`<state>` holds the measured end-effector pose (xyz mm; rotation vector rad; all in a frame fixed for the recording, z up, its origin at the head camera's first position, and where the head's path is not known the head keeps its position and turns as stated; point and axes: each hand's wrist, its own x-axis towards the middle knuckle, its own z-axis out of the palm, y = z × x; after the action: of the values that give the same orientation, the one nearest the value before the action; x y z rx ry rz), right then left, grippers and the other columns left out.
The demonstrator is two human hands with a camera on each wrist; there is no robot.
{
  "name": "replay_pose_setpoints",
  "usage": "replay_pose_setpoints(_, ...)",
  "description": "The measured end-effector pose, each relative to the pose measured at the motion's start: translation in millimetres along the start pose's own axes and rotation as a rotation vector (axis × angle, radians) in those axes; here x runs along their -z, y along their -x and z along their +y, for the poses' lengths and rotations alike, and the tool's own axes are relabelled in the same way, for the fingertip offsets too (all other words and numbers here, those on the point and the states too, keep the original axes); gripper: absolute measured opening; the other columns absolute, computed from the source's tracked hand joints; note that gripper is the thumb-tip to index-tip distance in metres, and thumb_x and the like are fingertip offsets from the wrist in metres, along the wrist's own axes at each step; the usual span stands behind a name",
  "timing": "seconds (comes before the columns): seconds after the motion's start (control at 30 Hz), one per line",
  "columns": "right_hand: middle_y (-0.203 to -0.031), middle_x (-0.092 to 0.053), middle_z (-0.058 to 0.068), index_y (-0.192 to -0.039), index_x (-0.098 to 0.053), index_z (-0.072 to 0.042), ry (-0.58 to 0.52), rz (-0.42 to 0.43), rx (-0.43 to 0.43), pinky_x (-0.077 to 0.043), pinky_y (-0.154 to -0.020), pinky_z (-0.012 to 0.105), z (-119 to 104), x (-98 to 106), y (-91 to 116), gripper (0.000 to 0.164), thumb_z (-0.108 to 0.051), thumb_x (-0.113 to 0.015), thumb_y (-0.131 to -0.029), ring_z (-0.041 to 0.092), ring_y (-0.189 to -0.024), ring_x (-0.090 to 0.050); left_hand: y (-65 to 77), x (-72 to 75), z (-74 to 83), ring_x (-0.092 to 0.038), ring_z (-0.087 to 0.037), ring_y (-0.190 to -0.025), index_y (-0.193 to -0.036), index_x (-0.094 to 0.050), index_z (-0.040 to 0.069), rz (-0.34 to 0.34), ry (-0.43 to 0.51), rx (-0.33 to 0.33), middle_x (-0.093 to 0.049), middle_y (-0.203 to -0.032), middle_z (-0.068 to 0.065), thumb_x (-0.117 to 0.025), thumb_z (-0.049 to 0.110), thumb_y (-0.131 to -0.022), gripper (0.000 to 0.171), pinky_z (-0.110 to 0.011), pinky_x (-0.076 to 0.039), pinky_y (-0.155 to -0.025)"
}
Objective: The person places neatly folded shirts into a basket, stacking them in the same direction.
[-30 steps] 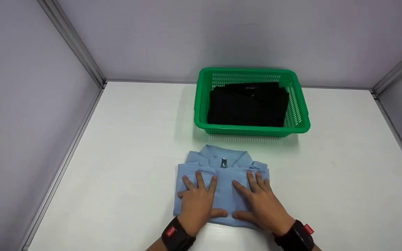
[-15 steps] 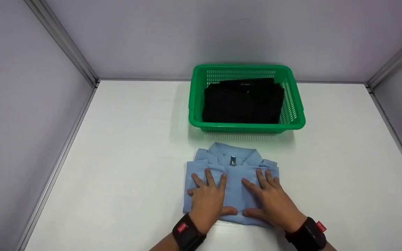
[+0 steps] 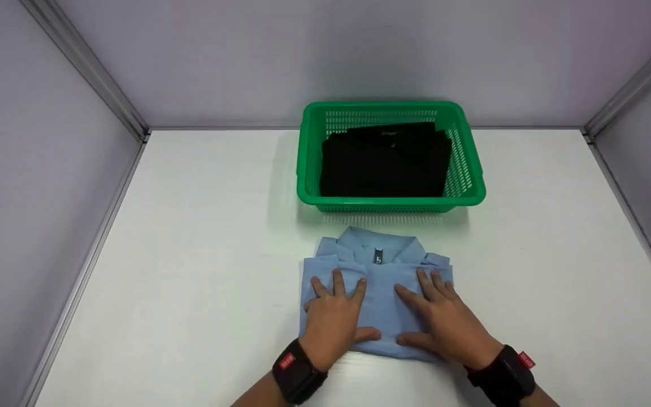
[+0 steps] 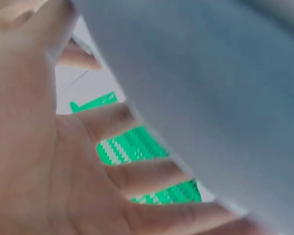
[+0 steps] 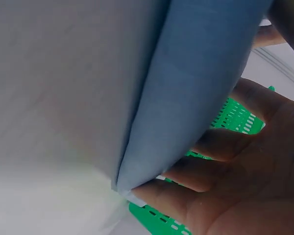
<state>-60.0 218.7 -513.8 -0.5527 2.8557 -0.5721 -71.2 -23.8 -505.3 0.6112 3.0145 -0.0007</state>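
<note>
A light blue collared shirt (image 3: 382, 316), folded into a rectangle, lies on the white table with its collar toward the back and a dark neck label showing. My left hand (image 3: 334, 325) rests on its left half, fingers spread and thumb pointing inward. On the right half lies my right hand (image 3: 452, 325), its fingers also straight and spread. In the left wrist view, the left hand's fingers (image 4: 152, 178) meet the shirt's fabric (image 4: 201, 88). The right wrist view has the fingers (image 5: 186, 169) of the right hand against the folded shirt (image 5: 181, 93).
Behind the shirt stands a green plastic basket (image 3: 391, 201) holding a folded black garment (image 3: 385, 167). The white table (image 3: 207, 243) extends to both sides. Pale panels (image 3: 235, 62) with metal edging enclose it at the back, left and right.
The head view has shifted, so the basket sits farther left and slightly higher in it. Both hands stay spread on the shirt, in nearly the same places on it.
</note>
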Motion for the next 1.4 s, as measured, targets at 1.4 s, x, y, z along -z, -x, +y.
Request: replay_pose_setpoints(1.4,-0.16,-0.039,0.028,-0.165,-0.005,0.002,-1.334,-0.268,-0.595,-0.056,-0.1,0.041,35,24,3,0.09,-0.041,-0.059,-0.108,0.026,-0.129,-0.06,-11.7,14.5,-89.3,-0.058,-0.041,-0.134,-0.155,-0.035,-0.007,-0.349,1.414,0.334,-0.048,-0.152,-0.029,-0.077,0.028,-0.095,0.081,-0.06,-0.049,-0.112)
